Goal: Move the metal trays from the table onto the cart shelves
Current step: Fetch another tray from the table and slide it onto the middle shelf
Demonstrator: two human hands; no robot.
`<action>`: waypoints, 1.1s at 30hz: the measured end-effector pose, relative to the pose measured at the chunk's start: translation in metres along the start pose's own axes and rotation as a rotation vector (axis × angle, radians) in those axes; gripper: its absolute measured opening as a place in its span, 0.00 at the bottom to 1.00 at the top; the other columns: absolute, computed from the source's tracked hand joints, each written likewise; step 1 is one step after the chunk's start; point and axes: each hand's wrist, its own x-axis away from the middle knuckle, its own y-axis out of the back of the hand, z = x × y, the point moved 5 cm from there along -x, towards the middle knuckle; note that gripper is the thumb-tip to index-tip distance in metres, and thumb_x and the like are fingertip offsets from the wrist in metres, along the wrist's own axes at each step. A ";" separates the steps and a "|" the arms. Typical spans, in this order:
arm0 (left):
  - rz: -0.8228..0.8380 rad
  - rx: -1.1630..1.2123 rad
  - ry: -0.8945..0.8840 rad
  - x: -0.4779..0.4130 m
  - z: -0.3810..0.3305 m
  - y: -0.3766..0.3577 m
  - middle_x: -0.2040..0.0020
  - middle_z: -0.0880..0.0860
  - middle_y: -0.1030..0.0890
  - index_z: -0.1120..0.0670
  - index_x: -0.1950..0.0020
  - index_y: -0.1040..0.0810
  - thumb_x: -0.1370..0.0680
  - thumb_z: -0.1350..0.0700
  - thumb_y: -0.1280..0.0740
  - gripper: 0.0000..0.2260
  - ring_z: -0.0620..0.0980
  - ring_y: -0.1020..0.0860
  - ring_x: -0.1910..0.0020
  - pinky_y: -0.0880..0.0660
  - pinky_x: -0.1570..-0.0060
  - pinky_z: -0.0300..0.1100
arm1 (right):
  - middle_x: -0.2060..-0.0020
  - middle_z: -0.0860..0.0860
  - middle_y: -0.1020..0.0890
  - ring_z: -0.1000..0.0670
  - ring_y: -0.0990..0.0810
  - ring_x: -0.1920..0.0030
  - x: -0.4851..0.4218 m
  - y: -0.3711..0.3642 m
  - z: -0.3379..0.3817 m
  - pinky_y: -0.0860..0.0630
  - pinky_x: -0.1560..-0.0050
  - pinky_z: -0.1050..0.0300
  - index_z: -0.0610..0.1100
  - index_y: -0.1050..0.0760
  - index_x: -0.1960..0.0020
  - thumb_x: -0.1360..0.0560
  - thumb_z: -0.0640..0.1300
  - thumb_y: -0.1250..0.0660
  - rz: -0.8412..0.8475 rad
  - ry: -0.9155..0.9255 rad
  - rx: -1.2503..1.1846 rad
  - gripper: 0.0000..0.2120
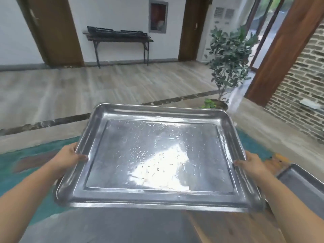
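Shiny rectangular metal tray (157, 158), wet with droplets, gripped at both side rims by left hand (70, 157) and right hand (252, 163).

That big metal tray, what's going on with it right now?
A person holds the large metal tray level in the air with both hands: the left hand grips its left rim and the right hand its right rim. Its surface is wet with droplets. A second tray lies at the lower right. No cart is in view.
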 end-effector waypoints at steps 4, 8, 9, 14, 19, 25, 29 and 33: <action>-0.146 0.049 0.102 0.026 0.074 0.082 0.61 0.53 0.17 0.53 0.51 0.21 0.29 0.66 0.26 0.12 0.50 0.21 0.65 0.29 0.67 0.42 | 0.62 0.45 0.16 0.48 0.20 0.66 -0.021 -0.094 0.078 0.27 0.67 0.60 0.43 0.21 0.53 0.28 0.34 0.28 0.176 0.105 0.042 0.07; -0.274 0.100 0.246 0.075 0.150 0.147 0.58 0.57 0.17 0.54 0.48 0.22 0.28 0.66 0.27 0.13 0.56 0.19 0.60 0.26 0.58 0.46 | 0.65 0.49 0.17 0.49 0.20 0.68 -0.023 -0.189 0.160 0.28 0.69 0.61 0.44 0.21 0.51 0.28 0.32 0.28 0.334 0.226 0.074 0.10; -0.306 0.119 0.292 0.090 0.168 0.160 0.57 0.57 0.17 0.54 0.48 0.22 0.28 0.67 0.27 0.13 0.57 0.19 0.58 0.26 0.56 0.48 | 0.64 0.48 0.17 0.48 0.21 0.66 -0.020 -0.213 0.179 0.27 0.65 0.59 0.43 0.21 0.49 0.29 0.32 0.28 0.377 0.253 0.073 0.11; -0.545 0.204 0.472 0.174 0.240 0.206 0.58 0.58 0.18 0.59 0.49 0.20 0.30 0.69 0.26 0.12 0.57 0.21 0.58 0.27 0.52 0.49 | 0.61 0.53 0.21 0.47 0.23 0.57 0.008 -0.324 0.266 0.27 0.51 0.51 0.46 0.27 0.51 0.30 0.33 0.27 0.598 0.408 0.106 0.14; -0.742 0.287 0.637 0.265 0.287 0.220 0.57 0.60 0.17 0.59 0.54 0.20 0.30 0.70 0.28 0.09 0.56 0.21 0.57 0.25 0.63 0.38 | 0.59 0.47 0.15 0.43 0.18 0.56 0.048 -0.431 0.334 0.24 0.46 0.47 0.44 0.20 0.50 0.31 0.33 0.27 0.802 0.573 0.183 0.12; -0.916 0.333 0.821 0.362 0.307 0.206 0.62 0.55 0.15 0.53 0.56 0.19 0.34 0.60 0.26 0.09 0.53 0.18 0.63 0.27 0.65 0.41 | 0.56 0.53 0.21 0.58 0.25 0.62 0.115 -0.540 0.401 0.27 0.50 0.54 0.43 0.25 0.36 0.28 0.34 0.27 1.058 0.717 0.180 0.22; -1.062 0.342 0.966 0.417 0.304 0.180 0.66 0.51 0.16 0.52 0.57 0.19 0.34 0.59 0.25 0.09 0.51 0.17 0.66 0.26 0.67 0.42 | 0.48 0.45 0.19 0.61 0.29 0.64 0.164 -0.599 0.439 0.31 0.56 0.55 0.37 0.28 0.33 0.29 0.34 0.27 1.200 0.821 0.219 0.25; -1.189 0.348 1.097 0.464 0.289 0.149 0.68 0.45 0.16 0.47 0.58 0.19 0.32 0.62 0.25 0.10 0.47 0.17 0.67 0.27 0.68 0.40 | 0.38 0.40 0.21 0.44 0.21 0.49 0.222 -0.642 0.463 0.29 0.44 0.52 0.35 0.29 0.32 0.29 0.33 0.27 1.333 0.940 0.278 0.26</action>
